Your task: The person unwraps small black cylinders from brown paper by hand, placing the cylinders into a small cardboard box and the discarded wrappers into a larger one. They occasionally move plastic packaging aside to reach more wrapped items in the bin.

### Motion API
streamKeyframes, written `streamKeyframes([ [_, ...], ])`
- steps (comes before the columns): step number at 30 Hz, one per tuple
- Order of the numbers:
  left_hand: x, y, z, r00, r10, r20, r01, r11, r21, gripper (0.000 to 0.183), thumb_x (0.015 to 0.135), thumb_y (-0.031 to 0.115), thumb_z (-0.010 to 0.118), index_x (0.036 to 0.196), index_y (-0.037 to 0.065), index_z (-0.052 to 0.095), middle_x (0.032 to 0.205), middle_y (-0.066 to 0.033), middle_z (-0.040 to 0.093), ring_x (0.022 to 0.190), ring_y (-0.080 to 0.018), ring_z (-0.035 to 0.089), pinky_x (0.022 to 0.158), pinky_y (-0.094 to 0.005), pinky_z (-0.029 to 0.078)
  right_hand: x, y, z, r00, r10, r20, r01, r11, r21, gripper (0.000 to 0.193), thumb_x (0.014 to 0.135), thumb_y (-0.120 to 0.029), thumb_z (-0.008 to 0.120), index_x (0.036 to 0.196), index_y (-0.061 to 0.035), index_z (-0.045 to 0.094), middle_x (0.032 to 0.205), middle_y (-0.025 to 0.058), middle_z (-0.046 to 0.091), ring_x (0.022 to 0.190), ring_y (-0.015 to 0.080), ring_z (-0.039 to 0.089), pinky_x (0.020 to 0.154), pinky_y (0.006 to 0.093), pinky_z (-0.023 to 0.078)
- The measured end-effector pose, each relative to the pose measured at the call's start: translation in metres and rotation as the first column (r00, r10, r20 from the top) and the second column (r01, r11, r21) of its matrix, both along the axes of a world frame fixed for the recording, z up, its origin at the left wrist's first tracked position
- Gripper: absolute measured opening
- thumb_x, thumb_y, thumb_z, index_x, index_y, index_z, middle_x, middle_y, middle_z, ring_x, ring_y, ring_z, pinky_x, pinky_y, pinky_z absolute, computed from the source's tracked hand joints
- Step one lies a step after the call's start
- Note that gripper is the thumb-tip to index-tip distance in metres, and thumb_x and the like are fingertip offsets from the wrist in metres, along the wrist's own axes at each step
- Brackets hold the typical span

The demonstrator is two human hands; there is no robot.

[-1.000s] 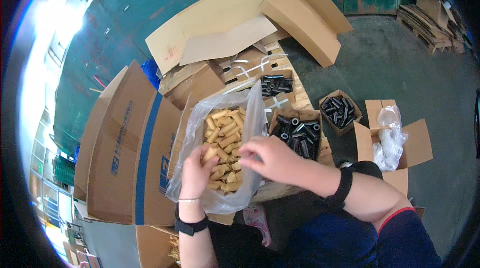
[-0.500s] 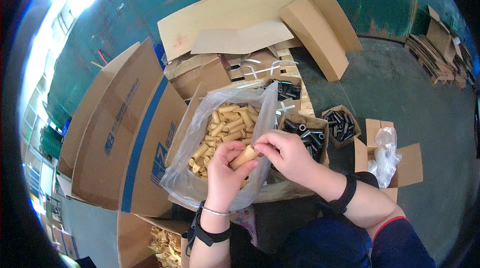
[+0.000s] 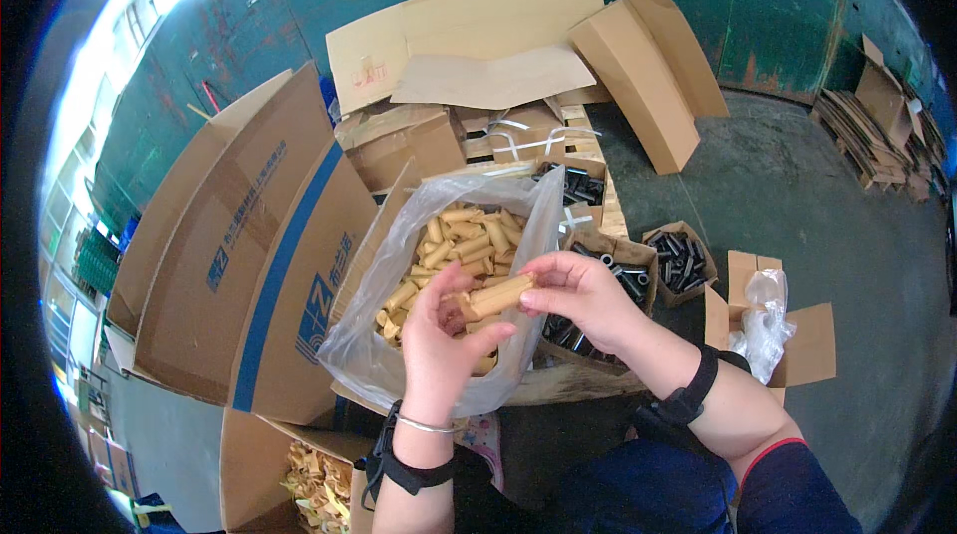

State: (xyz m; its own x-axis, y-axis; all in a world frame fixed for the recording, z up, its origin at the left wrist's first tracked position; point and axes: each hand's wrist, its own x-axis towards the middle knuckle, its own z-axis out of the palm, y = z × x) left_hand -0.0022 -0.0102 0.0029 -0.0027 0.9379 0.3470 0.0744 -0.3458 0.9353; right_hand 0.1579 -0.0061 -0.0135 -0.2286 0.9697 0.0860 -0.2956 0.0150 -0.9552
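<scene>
A tan, paper-wrapped cylinder (image 3: 500, 297) is pinched at its right end between the thumb and fingers of my right hand (image 3: 578, 297). My left hand (image 3: 439, 335) is at the cylinder's other end, thumb and fingers spread apart; whether its fingertips touch the wrapping I cannot tell. Below both hands, a clear plastic bag (image 3: 357, 355) lines an open carton and holds many similar tan wrapped cylinders (image 3: 439, 253).
Boxes of black tubes (image 3: 628, 280) stand right of the bag, with another box of black pieces (image 3: 683, 257) beyond. A tall carton (image 3: 269, 235) rises at left, above a box of crumpled tan paper (image 3: 317, 489). An open carton (image 3: 805, 345) holds clear plastic.
My left hand has loosened its grip and moved slightly left and down. My right hand has shifted right, and the cylinder lies more level and shows more of its length.
</scene>
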Motion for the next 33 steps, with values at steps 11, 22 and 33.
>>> streamKeyframes([
  [11, -0.019, 0.007, -0.005, 0.951, -0.046, 0.305, 0.156, 0.924, -0.348, 0.009, 0.075, 0.002, 0.056, 0.084, -0.003, 0.057, 0.076, -0.008, 0.06, 0.063, -0.0123, 0.057, 0.058, -0.0206, 0.047, 0.002, 0.001, -0.003, 0.962, -0.005, -0.273, -0.049, 0.98, -0.191, 0.023, 0.076, -0.003, 0.056, 0.098, -0.001, 0.049, 0.09, 0.0093, 0.056, 0.08, 0.0166, 0.057, 0.071, 0.025, 0.047],
  [22, -0.003, -0.002, -0.004, 0.861, 0.076, -0.502, 0.039, 0.976, 0.214, 0.005, 0.07, -0.002, 0.057, 0.075, -0.001, 0.056, 0.066, -0.0075, 0.057, 0.055, -0.0127, 0.054, 0.053, -0.0217, 0.043, -0.013, -0.008, 0.0, 0.677, -0.411, 0.611, -0.117, 0.759, 0.641, 0.021, 0.074, -0.019, 0.054, 0.089, -0.0046, 0.052, 0.08, 0.012, 0.051, 0.075, 0.0303, 0.052, 0.063, 0.0356, 0.043],
  [33, -0.009, -0.005, -0.002, 0.772, 0.093, -0.629, 0.095, 0.961, 0.258, 0.01, 0.065, -0.001, 0.062, 0.073, -0.001, 0.056, 0.067, -0.0101, 0.056, 0.056, -0.0182, 0.054, 0.052, -0.025, 0.043, -0.022, -0.006, -0.008, 0.655, -0.501, 0.566, -0.082, 0.697, 0.713, 0.012, 0.073, -0.013, 0.052, 0.073, -0.0041, 0.044, 0.066, 0.01, 0.048, 0.064, 0.028, 0.052, 0.054, 0.036, 0.042],
])
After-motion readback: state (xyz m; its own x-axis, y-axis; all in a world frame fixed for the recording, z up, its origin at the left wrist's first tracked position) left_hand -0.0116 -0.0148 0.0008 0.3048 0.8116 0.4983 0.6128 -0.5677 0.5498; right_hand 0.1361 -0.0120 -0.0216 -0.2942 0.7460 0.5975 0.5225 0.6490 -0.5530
